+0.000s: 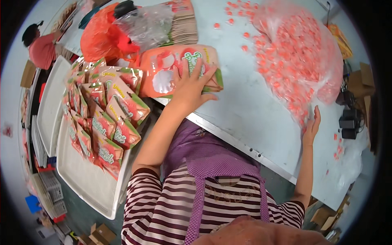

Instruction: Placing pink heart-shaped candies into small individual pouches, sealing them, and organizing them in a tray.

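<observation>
My left hand lies with spread fingers on top of a pink-and-green candy pouch near the table's edge. The pouch seems to be the uppermost of a flat stack; how deep it goes is hidden. Over at the right, my right hand has its fingers stretched out beside the near tip of a heap of small wrapped red candies. It holds nothing that I can see. A clear plastic bag lies over and around part of the heap.
Filled pouches stand packed in a white tray at left. Behind my left hand are an orange plastic bag, clear plastic and a pouch stack. Black adapters sit far right. Another person works far left.
</observation>
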A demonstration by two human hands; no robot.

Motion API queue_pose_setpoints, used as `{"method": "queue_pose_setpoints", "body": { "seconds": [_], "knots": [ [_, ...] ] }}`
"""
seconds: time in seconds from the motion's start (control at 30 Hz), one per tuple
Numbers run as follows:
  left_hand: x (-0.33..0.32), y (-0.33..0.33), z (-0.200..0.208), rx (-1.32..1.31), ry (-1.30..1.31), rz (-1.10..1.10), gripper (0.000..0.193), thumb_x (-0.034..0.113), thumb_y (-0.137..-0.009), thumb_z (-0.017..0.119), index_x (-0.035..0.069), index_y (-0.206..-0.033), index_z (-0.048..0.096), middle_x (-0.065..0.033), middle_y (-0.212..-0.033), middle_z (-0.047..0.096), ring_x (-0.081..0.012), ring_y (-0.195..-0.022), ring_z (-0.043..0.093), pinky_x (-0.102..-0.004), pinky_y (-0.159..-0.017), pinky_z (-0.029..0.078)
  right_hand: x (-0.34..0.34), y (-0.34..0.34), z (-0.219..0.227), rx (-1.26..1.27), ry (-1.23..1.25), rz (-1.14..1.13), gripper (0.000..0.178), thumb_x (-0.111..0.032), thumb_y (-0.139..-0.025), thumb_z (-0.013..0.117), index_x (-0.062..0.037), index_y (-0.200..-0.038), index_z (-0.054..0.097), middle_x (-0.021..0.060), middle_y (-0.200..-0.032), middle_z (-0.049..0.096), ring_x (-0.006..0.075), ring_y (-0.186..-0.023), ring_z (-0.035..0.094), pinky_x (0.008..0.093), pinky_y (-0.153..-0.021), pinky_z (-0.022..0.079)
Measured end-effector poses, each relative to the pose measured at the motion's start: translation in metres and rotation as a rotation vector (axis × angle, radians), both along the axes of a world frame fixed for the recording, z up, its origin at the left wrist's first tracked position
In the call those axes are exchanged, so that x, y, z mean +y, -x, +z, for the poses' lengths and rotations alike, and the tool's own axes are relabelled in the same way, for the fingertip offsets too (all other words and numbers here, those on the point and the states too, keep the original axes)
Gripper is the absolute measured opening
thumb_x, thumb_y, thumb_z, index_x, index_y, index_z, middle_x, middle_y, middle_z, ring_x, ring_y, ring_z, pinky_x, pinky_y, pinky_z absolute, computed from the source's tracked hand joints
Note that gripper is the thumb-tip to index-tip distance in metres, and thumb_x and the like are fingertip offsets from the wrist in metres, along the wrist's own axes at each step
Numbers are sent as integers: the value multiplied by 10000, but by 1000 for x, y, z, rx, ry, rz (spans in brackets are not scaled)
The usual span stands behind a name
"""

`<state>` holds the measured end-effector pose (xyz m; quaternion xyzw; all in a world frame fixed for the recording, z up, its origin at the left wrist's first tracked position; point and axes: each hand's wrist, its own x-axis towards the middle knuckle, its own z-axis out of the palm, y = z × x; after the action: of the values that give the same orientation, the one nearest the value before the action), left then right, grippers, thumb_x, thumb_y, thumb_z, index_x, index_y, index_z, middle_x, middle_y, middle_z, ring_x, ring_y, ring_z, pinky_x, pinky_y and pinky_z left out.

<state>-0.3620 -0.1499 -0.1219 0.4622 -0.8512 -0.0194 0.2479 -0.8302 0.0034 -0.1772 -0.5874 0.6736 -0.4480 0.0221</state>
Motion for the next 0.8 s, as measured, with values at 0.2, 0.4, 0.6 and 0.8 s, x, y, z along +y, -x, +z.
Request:
{"method": "queue_pose_setpoints", "body": {
  "seconds": [0.2,0.4,0.6,0.8],
  "knots": [
    [3,-7,-33,96,69,-162,377,211,-812,715,135,-1178,665,-172,-1289,584,-409,-1291,450,-585,-1100,243,-1,-36,33,523,159,-91,413,-135,-898,472,-5,-1288,509,175,-1362,484,308,-1233,446,410,-1060,314],
    [22,-14,-43,465,-48,-226,284,61,-785,722,85,-1067,706,-175,-1192,645,-353,-1174,582,-535,-1089,317,-37,-186,63,-147,-155,198,266,-149,-889,627,-7,-1113,610,107,-1056,630,221,-948,592,324,-845,468],
    [24,-19,-45,519,-39,-322,320,35,-777,707,85,-1093,692,-163,-1236,628,-340,-1220,553,-518,-1115,293,-98,-276,54,-1192,-694,304,412,-351,-978,534,32,-1107,613,89,-933,636,124,-721,617,280,-638,520],
    [24,-14,-31,433,-93,-400,392,140,-675,809,95,-1049,699,-110,-1211,641,-344,-1131,579,-523,-1068,326,-113,-280,58,-1085,-624,317,323,-325,-922,636,-7,-868,650,26,-712,631,111,-603,594,256,-586,499]
  ]
}}
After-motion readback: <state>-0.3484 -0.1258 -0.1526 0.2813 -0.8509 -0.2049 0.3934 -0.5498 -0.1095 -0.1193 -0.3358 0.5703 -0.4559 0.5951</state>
